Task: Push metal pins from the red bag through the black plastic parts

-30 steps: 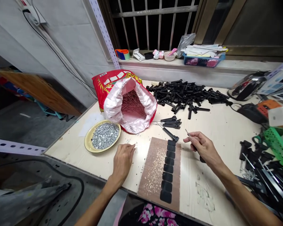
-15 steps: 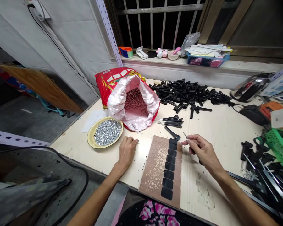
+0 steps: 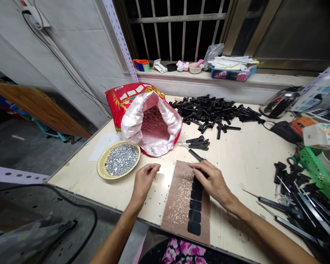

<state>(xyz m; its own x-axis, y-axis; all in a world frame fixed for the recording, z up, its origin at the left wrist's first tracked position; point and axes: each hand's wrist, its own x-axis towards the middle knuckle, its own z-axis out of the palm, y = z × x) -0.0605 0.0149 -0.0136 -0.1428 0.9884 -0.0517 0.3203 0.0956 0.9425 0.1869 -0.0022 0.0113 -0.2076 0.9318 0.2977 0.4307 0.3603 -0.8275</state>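
My left hand (image 3: pixel 144 180) is raised over the table, thumb and fingers pinched together; whatever is between them is too small to make out. My right hand (image 3: pixel 211 180) is closed over the upper part of a brown board (image 3: pixel 178 198), its fingertips pinching a thin metal pin that barely shows. On the board lies a column of black rounded-square pieces (image 3: pixel 194 216), the top ones hidden by my right hand. Left of my left hand stands a yellow dish (image 3: pixel 101 169) of small silvery washers (image 3: pixel 122 158). Behind is an open red bag (image 3: pixel 112 106) with many thin reddish-brown pins (image 3: pixel 155 123).
Several black-handled tools (image 3: pixel 195 143) lie beyond the board, and a big heap of black plastic parts (image 3: pixel 211 110) sits at the back. On the right are more metal-shafted black tools (image 3: pixel 294 212), a green basket (image 3: pixel 316 172) and a glass kettle (image 3: pixel 279 102).
My right hand has moved left from beside the board to over its top pieces, with the pin. My left hand has lifted slightly off the table, fingers pinched. The view has shifted a little.
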